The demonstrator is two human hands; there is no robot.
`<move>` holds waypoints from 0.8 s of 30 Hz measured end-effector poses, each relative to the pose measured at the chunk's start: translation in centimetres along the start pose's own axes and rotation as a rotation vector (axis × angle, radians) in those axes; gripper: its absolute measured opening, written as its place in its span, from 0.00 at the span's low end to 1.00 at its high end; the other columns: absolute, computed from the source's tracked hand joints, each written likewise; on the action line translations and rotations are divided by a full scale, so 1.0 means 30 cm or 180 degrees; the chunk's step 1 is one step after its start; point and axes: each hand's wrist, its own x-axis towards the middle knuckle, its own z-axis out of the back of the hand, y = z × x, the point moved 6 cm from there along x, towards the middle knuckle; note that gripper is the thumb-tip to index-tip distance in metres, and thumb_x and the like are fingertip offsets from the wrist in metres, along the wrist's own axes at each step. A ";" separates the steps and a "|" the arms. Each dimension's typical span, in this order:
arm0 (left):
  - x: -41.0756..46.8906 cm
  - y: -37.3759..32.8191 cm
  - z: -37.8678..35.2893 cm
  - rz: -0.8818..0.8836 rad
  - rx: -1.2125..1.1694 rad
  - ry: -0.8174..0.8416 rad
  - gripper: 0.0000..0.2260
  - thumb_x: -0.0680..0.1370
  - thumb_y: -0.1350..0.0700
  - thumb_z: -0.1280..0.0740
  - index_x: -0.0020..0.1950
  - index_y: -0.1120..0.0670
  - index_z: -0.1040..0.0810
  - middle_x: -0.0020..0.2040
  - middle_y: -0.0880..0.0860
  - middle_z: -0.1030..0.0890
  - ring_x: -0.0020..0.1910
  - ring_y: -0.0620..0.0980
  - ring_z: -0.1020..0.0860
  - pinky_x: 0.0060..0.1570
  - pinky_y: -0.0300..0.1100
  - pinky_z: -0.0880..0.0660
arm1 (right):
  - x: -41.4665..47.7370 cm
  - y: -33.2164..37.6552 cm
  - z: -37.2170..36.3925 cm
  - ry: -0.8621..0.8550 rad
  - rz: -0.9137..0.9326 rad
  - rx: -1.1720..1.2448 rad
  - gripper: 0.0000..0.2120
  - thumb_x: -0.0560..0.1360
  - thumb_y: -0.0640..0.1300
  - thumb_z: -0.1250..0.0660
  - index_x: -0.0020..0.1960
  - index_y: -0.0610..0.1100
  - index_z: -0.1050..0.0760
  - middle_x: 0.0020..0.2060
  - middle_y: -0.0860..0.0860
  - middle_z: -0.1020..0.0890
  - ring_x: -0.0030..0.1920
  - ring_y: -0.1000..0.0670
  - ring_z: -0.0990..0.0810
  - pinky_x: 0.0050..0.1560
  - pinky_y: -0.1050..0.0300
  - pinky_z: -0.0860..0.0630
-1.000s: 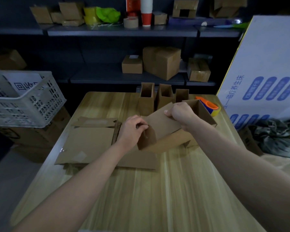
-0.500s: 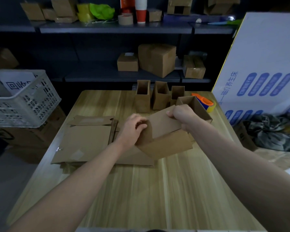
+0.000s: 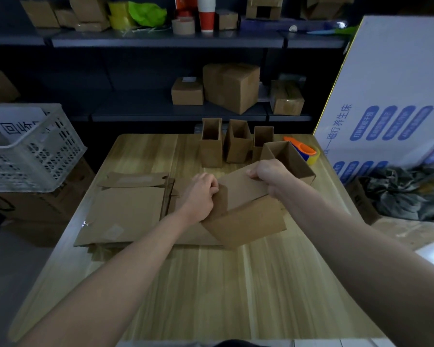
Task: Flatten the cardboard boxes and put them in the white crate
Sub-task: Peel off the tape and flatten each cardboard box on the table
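A brown cardboard box [image 3: 248, 216] lies nearly collapsed at the middle of the wooden table [image 3: 211, 291]. My left hand [image 3: 201, 194] grips its left edge and my right hand [image 3: 268, 175] holds its upper flap at the far right corner. To the left a stack of flattened cardboard [image 3: 125, 214] lies flat. Three open boxes [image 3: 236, 144] stand upright at the table's far edge, and another open box [image 3: 288, 159] sits tilted just beyond my right hand. The white crate [image 3: 33, 151] stands off the table to the left, holding a white printed sheet.
An orange and blue tape dispenser [image 3: 303, 151] lies at the far right corner. A big white printed carton [image 3: 391, 96] leans at the right. Dark shelves [image 3: 166, 41] behind hold more boxes, tape rolls and cups. Brown cartons [image 3: 35, 206] sit under the crate.
The box between my hands has been pressed down from a half-open shape to almost flat. Both hands stayed on it, shifting slightly lower.
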 end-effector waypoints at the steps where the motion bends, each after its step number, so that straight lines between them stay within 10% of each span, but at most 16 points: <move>1: 0.002 0.002 -0.001 -0.0007 -0.0064 0.0040 0.09 0.80 0.62 0.42 0.41 0.53 0.32 0.45 0.49 0.28 0.47 0.47 0.30 0.47 0.38 0.35 | 0.003 -0.005 0.007 -0.0032 -0.0038 0.0008 0.11 0.76 0.39 0.33 0.54 0.43 0.33 0.52 0.44 0.26 0.55 0.44 0.27 0.52 0.50 0.29; 8: -0.005 0.008 0.026 0.0581 -0.2006 -0.0026 0.10 0.82 0.61 0.45 0.41 0.55 0.31 0.42 0.55 0.24 0.46 0.53 0.25 0.50 0.43 0.28 | 0.036 -0.092 0.067 -0.0142 -0.0533 -0.0159 0.05 0.76 0.40 0.33 0.48 0.41 0.28 0.50 0.43 0.24 0.55 0.42 0.25 0.63 0.45 0.28; 14: 0.016 0.088 0.004 0.1550 -0.5334 -0.0233 0.14 0.80 0.66 0.46 0.36 0.55 0.33 0.34 0.53 0.27 0.38 0.50 0.23 0.41 0.44 0.24 | 0.055 -0.159 0.108 -0.0179 -0.0775 -0.0341 0.17 0.77 0.44 0.33 0.62 0.38 0.29 0.57 0.43 0.23 0.58 0.43 0.25 0.58 0.50 0.28; 18: 0.017 0.083 -0.040 0.1906 -0.5733 -0.0231 0.14 0.81 0.66 0.45 0.36 0.57 0.31 0.36 0.56 0.26 0.36 0.50 0.23 0.41 0.45 0.22 | 0.075 -0.160 0.089 -0.0281 0.0052 -0.1543 0.36 0.72 0.53 0.28 0.73 0.43 0.39 0.71 0.42 0.34 0.66 0.41 0.31 0.62 0.45 0.28; 24: 0.022 -0.009 -0.076 0.1973 -0.5895 -0.0035 0.11 0.81 0.65 0.45 0.40 0.60 0.30 0.37 0.58 0.23 0.39 0.50 0.22 0.43 0.43 0.22 | -0.028 -0.094 -0.155 0.1248 0.1591 -0.2799 0.63 0.61 0.61 0.23 0.76 0.55 0.68 0.77 0.51 0.59 0.76 0.43 0.63 0.74 0.36 0.59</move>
